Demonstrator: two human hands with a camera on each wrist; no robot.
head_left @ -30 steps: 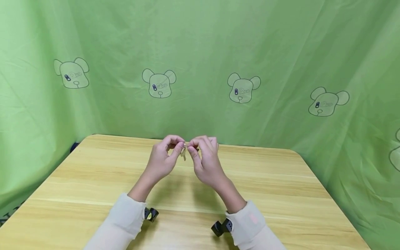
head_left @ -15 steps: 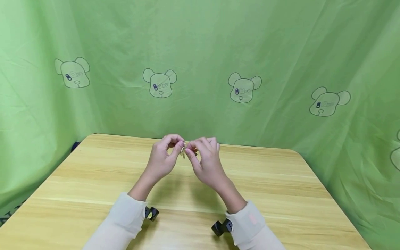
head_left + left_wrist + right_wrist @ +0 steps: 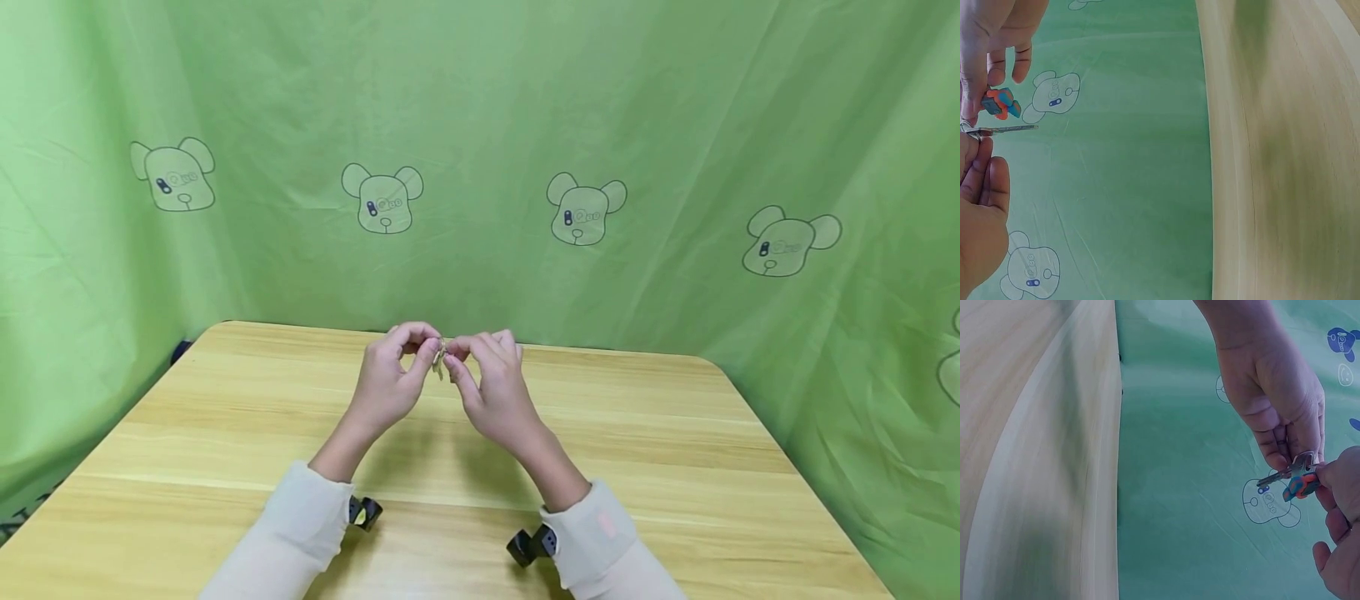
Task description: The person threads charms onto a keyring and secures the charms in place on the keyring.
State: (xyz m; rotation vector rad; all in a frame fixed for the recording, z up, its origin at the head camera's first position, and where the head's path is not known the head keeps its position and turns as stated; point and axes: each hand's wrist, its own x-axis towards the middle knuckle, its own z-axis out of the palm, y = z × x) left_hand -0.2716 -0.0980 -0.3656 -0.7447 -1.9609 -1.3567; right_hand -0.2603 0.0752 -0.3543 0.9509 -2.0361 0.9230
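Note:
My left hand (image 3: pixel 386 375) pinches a bunch of keys (image 3: pixel 439 367) near the top, thumb against fingers, above the far part of the table. Metal key blades stick out past the fingertips in both wrist views, as the key (image 3: pixel 1016 129) does in the left one. Close against it, my right hand (image 3: pixel 495 387) pinches a small orange and blue charm (image 3: pixel 1300 485) beside the keys. That charm (image 3: pixel 1002 103) also shows in the left wrist view, by the right fingers. The ring joining keys and charm is mostly hidden by the fingertips.
A light wooden table (image 3: pixel 637 450) lies below both hands. Green cloth (image 3: pixel 480 100) printed with bear heads hangs behind it and along the sides. A black wrist camera (image 3: pixel 532 547) sits at the right cuff, another wrist camera (image 3: pixel 365 513) at the left.
The right fingers and thumb have shifted slightly against the keys, and the hanging key blades have turned a little. The left hand has stayed almost in place.

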